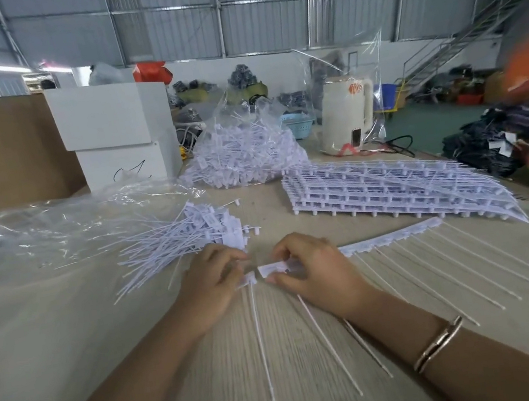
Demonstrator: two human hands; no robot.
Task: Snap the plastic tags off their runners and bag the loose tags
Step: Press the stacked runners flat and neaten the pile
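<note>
Hands palm-down on table point(69, 335): left hand point(212, 286) pinches loose tag point(249, 279); right hand point(312, 272) pinches runner strip point(387, 239).

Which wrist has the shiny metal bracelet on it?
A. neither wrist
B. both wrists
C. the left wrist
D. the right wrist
D: the thin shiny metal bracelet circles the forearm behind the right hand, while the arm behind the left hand is bare, both hands pinching white plastic tags over the pale wooden table.
</note>
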